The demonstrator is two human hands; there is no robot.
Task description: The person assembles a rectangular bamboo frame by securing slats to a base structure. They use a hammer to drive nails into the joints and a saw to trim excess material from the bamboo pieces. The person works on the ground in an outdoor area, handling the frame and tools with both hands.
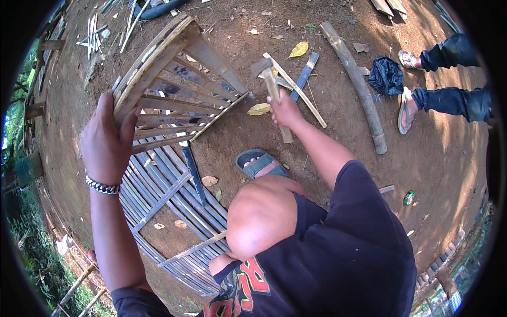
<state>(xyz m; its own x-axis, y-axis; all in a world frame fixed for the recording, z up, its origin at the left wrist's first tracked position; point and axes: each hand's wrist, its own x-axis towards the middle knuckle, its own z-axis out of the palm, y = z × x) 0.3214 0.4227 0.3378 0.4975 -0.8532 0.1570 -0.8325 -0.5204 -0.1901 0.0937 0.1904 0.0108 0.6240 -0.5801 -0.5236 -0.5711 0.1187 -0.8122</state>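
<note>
My left hand [110, 137] is closed round the upper rail of a slatted bamboo frame [153, 79], which stands tilted with its lower edge at the ground. In my right hand [285, 111] is a hammer [272, 87], gripped partway along its wooden handle, its dark metal head pointing away from me. The hammer is apart from the frame. Below the frame a larger panel of long bamboo strips [158, 203] lies on the ground. A long dark blade [194, 174] with a pale handle rests on that panel, partly hidden by the frame.
A thick bamboo pole [359, 90] lies on the right, near a black plastic bag [386, 75] and another person's sandalled feet [406, 111]. Loose bamboo strips [303, 76] and yellow leaves [299, 49] lie beyond my right hand. My sandalled foot [261, 164] is close by.
</note>
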